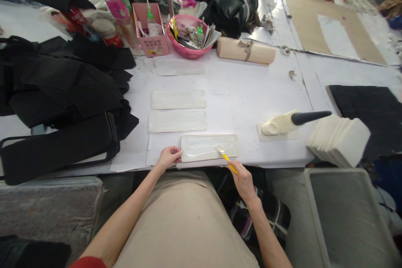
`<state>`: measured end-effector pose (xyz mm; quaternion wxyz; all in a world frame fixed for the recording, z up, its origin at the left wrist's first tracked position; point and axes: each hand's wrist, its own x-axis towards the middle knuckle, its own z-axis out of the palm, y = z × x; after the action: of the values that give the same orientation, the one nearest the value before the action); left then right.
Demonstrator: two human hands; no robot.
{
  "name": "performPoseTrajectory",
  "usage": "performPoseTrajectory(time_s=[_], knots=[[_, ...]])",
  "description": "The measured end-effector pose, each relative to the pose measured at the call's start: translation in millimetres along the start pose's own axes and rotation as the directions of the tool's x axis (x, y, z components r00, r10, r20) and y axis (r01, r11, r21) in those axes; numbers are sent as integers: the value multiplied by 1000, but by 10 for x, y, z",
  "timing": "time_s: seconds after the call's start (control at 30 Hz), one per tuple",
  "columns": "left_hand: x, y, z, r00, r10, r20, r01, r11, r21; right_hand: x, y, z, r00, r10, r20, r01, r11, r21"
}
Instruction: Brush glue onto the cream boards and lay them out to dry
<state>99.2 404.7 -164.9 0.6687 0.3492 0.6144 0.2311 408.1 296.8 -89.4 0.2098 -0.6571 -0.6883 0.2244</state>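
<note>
Panel: pale rectangular panel (201, 149) is lying lower centre of frame, near edge of the surface (257, 88), glossy streaks showing.
Left hand (169, 157): fingers are bunching narrow at panel's left end; can't tell if pinching or only steadying.
Right hand (243, 179): is gripping yellow-handled brush (232, 168), bristles touching panel.
Slip risk: brush drag could be shifting panel if left hold is loose.
Smear risk: bristles overrunning the rim could be wetting the surface.

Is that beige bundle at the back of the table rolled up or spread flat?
Rolled up: the beige bundle lies as a narrow roll, with a tie around it.
</note>
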Motion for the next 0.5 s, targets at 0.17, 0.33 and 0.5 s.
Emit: performPoseTrajectory(time_s=[0.17,0.33,0.5], knots=[[7,-9,-9,1000,2,9,-2,1000,1,-41,-159,64,987,23,-161,-39,994,-100],[9,-5,-17,1000,-3,14,3,1000,15,121,-677,498,956,-293,15,294,955,-32],[-2,-2,-9,1000,-5,8,5,1000,24,64,-609,620,924,-364,116,369,929,-24]])
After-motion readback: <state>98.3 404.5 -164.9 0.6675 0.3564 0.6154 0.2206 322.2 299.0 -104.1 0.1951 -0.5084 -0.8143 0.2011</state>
